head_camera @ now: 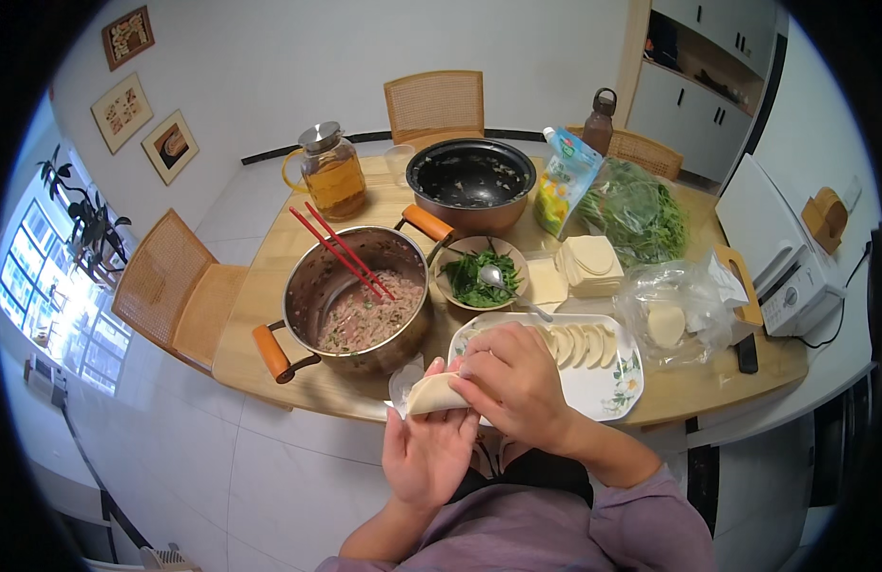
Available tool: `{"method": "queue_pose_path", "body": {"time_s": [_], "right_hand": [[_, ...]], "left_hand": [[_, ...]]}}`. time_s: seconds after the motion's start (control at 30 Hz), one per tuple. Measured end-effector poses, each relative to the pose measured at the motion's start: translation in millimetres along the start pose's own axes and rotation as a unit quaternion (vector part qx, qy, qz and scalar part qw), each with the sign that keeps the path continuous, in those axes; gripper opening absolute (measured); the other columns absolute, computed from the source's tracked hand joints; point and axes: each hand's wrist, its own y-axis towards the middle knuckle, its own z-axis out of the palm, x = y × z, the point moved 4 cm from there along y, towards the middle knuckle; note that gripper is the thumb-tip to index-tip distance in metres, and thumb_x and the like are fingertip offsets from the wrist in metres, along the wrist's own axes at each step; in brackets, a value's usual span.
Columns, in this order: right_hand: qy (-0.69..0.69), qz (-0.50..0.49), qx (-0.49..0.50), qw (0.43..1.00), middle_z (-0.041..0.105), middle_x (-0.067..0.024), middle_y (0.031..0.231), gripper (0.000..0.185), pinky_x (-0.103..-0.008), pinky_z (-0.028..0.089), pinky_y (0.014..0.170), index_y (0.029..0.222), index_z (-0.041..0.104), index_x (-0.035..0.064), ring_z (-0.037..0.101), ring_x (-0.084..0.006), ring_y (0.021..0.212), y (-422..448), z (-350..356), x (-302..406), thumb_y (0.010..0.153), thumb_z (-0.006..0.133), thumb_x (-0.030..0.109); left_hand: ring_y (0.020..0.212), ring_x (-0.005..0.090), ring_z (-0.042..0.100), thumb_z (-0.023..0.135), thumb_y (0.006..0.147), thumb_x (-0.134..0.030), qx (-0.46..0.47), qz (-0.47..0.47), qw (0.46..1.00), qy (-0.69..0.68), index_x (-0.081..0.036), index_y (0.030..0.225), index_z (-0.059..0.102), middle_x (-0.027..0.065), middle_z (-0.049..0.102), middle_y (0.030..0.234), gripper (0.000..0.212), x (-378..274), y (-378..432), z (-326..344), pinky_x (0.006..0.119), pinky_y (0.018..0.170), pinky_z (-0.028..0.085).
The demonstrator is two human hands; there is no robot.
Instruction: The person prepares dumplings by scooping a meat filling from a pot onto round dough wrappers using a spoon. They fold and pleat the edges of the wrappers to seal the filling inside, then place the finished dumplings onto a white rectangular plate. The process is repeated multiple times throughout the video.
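Note:
A folded dumpling (433, 395) lies across the fingers of my left hand (433, 450), whose palm faces up. The fingertips of my right hand (516, 382) pinch the dumpling's right end. Just behind, a white floral platter (591, 386) holds a row of folded dumplings (580, 344), partly covered by my right hand. To the left stands a steel pot (369, 365) with minced meat filling (369, 314) and red chopsticks (344, 250). A bowl of chopped greens (480, 275) with a metal spoon (494, 277) stands beside the pot. Stacked dumpling wrappers (591, 264) sit behind the platter.
Toward the back stand a glass pitcher of amber liquid (333, 179), a plastic cup (399, 164), a dark pot (471, 186), a blue pouch (566, 179) and a brown bottle (599, 125). Bagged greens (637, 214), a plastic bag with wrappers (666, 325) and a black phone-like object (747, 354) are at right.

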Motion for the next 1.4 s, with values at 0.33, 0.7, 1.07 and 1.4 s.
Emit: {"method": "queue_pose_path", "body": {"time_s": [0.33, 0.7, 1.07, 1.4], "right_hand": [[0.043, 0.012, 0.005, 0.999, 0.056, -0.0070, 0.078, 0.015, -0.0380, 0.043, 0.073, 0.081, 0.057, 0.0068, 0.056, -0.0272, 0.076, -3, 3, -4, 0.076, 0.069, 0.014], [0.134, -0.020, 0.000, 0.991, 0.060, -0.0040, 0.086, 0.022, -0.0371, 0.042, 0.074, 0.087, 0.062, 0.0066, 0.056, -0.0247, 0.081, -5, -1, 4, 0.069, 0.075, 0.011], [0.161, -0.041, -0.020, 0.986, 0.060, -0.0037, 0.088, 0.018, -0.0350, 0.042, 0.073, 0.085, 0.068, 0.0083, 0.054, -0.0232, 0.081, -17, 4, 2, 0.069, 0.075, 0.010], [0.252, 0.033, -0.037, 0.967, 0.061, -0.0050, 0.086, 0.022, -0.0320, 0.044, 0.069, 0.092, 0.069, 0.0072, 0.055, -0.0221, 0.078, -24, 3, -11, 0.071, 0.073, 0.003]], "left_hand": [[0.141, 0.0267, 0.017, 0.046, 0.094, -0.038, 0.049, 0.015, 0.998, 0.037, -0.005, 0.146, 0.017, 0.0119, 0.016, 0.153, 0.069, 0, 1, -1, 0.044, 0.116, 0.013], [0.115, 0.0210, 0.054, 0.057, 0.091, -0.005, -0.002, 0.011, 0.988, 0.153, 0.002, 0.135, 0.036, 0.0146, 0.050, 0.127, 0.049, -4, 1, -20, 0.033, 0.096, 0.048], [0.107, 0.0198, 0.058, 0.058, 0.090, -0.007, -0.023, -0.014, 0.979, 0.201, 0.003, 0.127, 0.044, 0.0119, 0.056, 0.117, 0.041, -4, -2, -30, 0.031, 0.091, 0.049], [0.109, 0.0239, 0.058, 0.059, 0.091, -0.026, 0.051, -0.002, 0.977, 0.207, 0.003, 0.125, 0.045, 0.0156, 0.057, 0.116, 0.047, -27, 9, -23, 0.035, 0.091, 0.052]]}}
